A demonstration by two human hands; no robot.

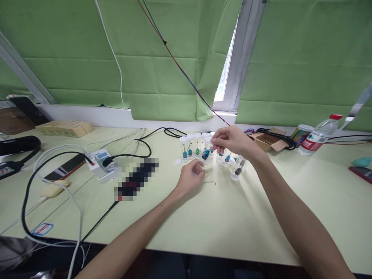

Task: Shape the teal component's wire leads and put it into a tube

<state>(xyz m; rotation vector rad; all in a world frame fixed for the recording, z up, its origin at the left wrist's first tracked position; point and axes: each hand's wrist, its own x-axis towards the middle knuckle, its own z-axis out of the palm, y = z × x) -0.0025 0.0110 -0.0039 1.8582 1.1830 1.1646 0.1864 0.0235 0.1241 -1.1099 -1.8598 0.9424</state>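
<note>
My right hand (228, 140) is closed in a pinch around the thin metal shank of what looks like a blue router bit (205, 155). The bit's head hangs low, just above my left hand (192, 174). That hand rests on the table with its fingers curled; what they hold, if anything, is hidden. Several clear plastic tubes stand behind, with blue bits and a green bit (197, 151) inside. To the right, a clear tube (235, 176) with a dark bit leans over. A small hex key (211, 182) lies beside my left fingers.
A loose white cap (177, 162) lies left of the tubes. Further left are a power strip (101, 164) and tangled cables. An open cardboard box (269, 141), a can (302, 133) and a water bottle (319, 135) stand back right.
</note>
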